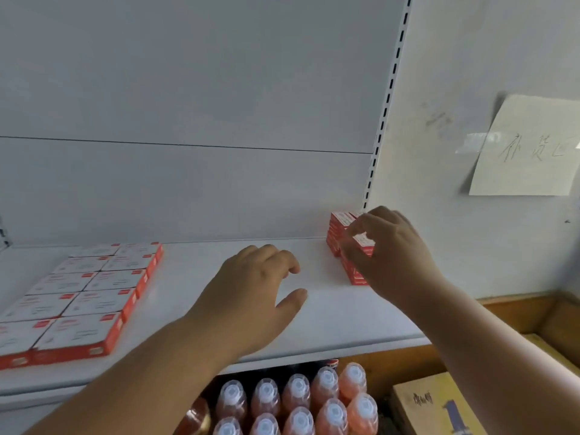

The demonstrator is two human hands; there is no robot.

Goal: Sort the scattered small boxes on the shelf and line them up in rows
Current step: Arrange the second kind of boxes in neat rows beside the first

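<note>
A white shelf runs below a pale grey back panel, with a slotted upright at the panel's right edge and a white wall beyond it; a handwritten paper note is stuck to that wall, up and to the right of the right hand's knuckles. The right hand pinches a small red-and-white box between thumb and curled fingers, at the top of the stacked small boxes in the shelf's back right corner (how it sits on them is hidden by the fingers); the left hand hovers palm down over bare shelf, fingers loosely curled, thumb spread, holding nothing. Well left of the left fingers lie flat boxes in two tidy rows. Beneath the shelf edge, under the left wrist, stand orange bottles with clear caps; right of them is a cardboard carton.
</note>
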